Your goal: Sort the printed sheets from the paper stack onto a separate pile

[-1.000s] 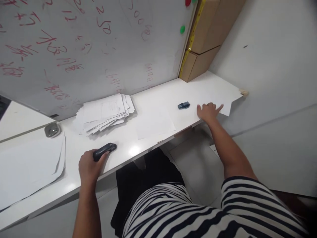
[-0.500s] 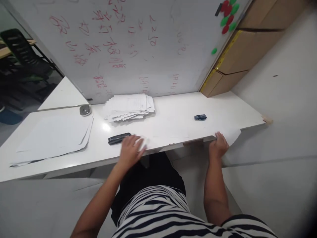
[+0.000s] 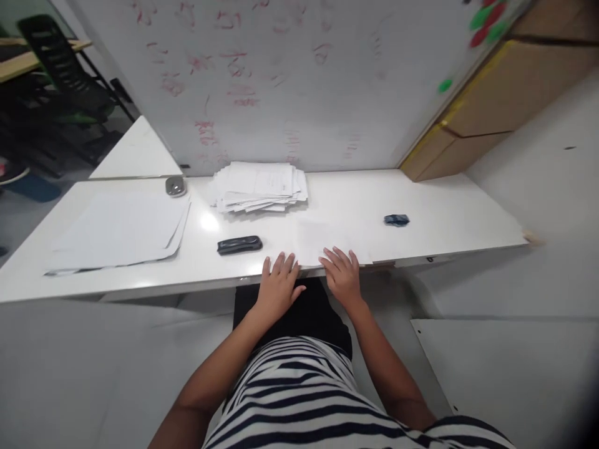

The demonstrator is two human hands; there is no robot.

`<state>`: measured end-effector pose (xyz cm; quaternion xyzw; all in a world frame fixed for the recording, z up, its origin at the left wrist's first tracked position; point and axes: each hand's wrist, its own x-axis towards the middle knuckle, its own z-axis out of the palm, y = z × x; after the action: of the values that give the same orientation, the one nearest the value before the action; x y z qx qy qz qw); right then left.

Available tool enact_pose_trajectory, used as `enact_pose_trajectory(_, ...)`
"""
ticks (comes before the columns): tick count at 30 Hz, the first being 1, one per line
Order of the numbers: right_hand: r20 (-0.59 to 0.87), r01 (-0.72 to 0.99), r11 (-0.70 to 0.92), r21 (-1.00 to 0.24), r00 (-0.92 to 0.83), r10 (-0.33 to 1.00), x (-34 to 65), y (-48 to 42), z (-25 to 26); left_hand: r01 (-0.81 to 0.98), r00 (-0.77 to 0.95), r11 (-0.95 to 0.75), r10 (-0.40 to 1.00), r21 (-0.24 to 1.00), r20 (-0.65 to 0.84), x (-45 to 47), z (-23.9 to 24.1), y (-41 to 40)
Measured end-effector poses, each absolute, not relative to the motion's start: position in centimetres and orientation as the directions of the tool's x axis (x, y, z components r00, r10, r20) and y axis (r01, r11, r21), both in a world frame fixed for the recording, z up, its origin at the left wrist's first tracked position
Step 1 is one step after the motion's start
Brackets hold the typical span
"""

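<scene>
Both hands rest at the front edge of the white table (image 3: 449,218). My left hand (image 3: 277,288) lies with fingers stretched out, fingertips on the table edge. My right hand (image 3: 343,275) is close beside it, fingers spread flat on loose white sheets (image 3: 327,243) lying in front of me. A black stapler (image 3: 239,245) lies just left of my left hand, untouched. A fanned stack of printed papers (image 3: 259,186) sits behind it near the whiteboard.
A small dark blue object (image 3: 396,219) lies to the right. Large white sheets (image 3: 116,231) and a small metal object (image 3: 175,185) are at the left. A whiteboard (image 3: 281,75) with red writing stands behind the table; cardboard boxes (image 3: 491,100) are at the right.
My left hand let go of the stapler and moved right to the table's front edge. My right hand came in from the far right to beside it. The view swung left.
</scene>
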<state>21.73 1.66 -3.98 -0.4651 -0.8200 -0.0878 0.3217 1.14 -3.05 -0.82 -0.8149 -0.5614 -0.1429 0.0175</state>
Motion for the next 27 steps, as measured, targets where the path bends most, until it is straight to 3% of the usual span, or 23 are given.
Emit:
enact_pose_trajectory(6, 0.514, 0.755, 0.628, -0.186, -0.470, 0.717, 20.7, 1.1, -5.0, 0.924, 0.203, -0.317, 0.879, 0.212, 0.431, -1.3, -0.9, -3.8)
enact_pose_trajectory(12, 0.484, 0.752, 0.637, -0.170, -0.500, 0.718, 20.7, -0.1, -4.3, 0.808, 0.504, -0.574, 0.791, 0.135, 0.347, -2.1, -2.4, -0.1)
enact_pose_trajectory(14, 0.521, 0.766, 0.623, -0.155, -0.473, 0.711, 21.4, -0.9, -4.6, 0.757, 0.542, -0.630, 0.754, 0.174, 0.371, -2.6, -3.0, 0.4)
enact_pose_trajectory(17, 0.653, 0.850, 0.503, -0.155, -0.294, 0.698, 23.3, -2.1, -5.3, 0.703, 0.488, -0.645, 0.744, 0.299, 0.456, -3.4, -2.8, -0.4)
enact_pose_trajectory(19, 0.700, 0.877, 0.416, -0.240, -0.141, 0.701, 24.6, -2.2, -4.9, 0.656, 0.400, -0.624, 0.764, 0.424, 0.506, -3.8, -1.7, -1.2)
enact_pose_trajectory(21, 0.642, 0.810, 0.420, -0.409, -0.071, 0.763, 25.6, -1.5, -3.6, 0.576, 0.289, -0.580, 0.804, 0.576, 0.520, -3.8, 0.3, -1.6)
enact_pose_trajectory(24, 0.473, 0.570, 0.457, -0.683, -0.133, 0.871, 26.0, 0.7, -0.3, 0.423, 0.100, -0.496, 0.857, 0.758, 0.505, -3.4, 3.5, -0.9)
enact_pose_trajectory(27, 0.352, 0.452, 0.363, -0.815, -0.112, 0.929, 25.0, 2.9, 1.6, 0.299, -0.102, -0.438, 0.869, 0.848, 0.484, -2.4, 4.7, 0.5)
